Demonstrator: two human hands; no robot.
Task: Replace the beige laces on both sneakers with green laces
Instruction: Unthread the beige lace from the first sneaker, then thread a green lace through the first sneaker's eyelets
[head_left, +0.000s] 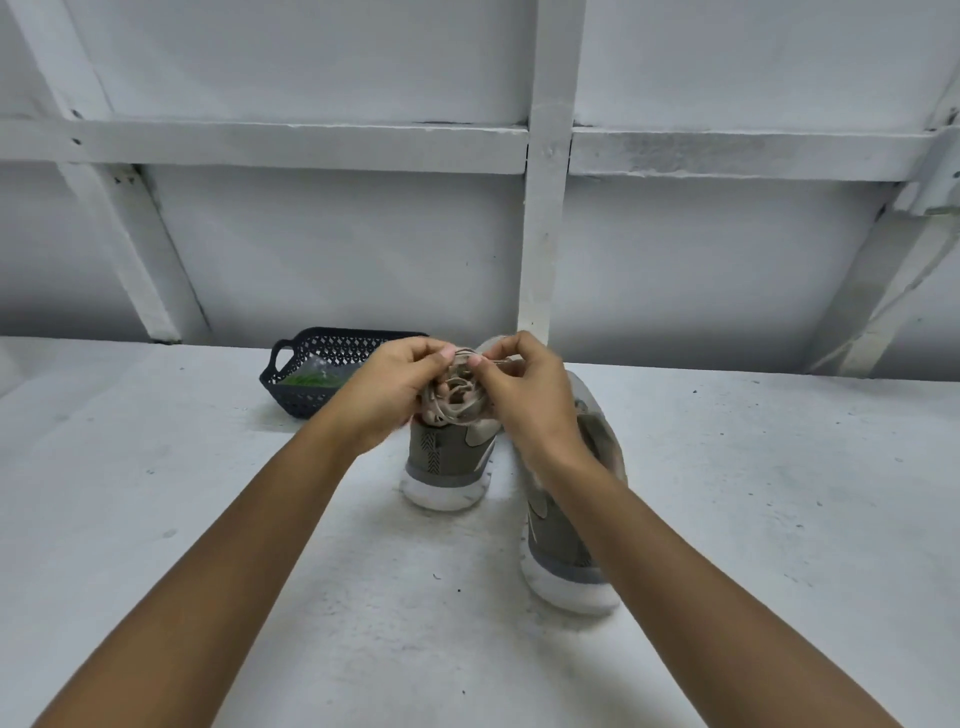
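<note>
Two grey-olive sneakers with white soles stand on the white table, heels toward me: the left sneaker (447, 462) and the right sneaker (566, 540). A bundle of beige laces (457, 397) hangs over the left sneaker's opening, held between both hands. My left hand (389, 387) grips the bundle from the left, thumb on top. My right hand (524, 389) pinches a lace strand at the bundle's top right. Green laces (311, 379) lie in a dark basket behind my left hand. The sneakers' fronts are hidden by my hands.
The dark perforated basket (291, 371) with a handle stands at the back of the table (182, 493), left of the sneakers. A white wall with beams rises right behind the table.
</note>
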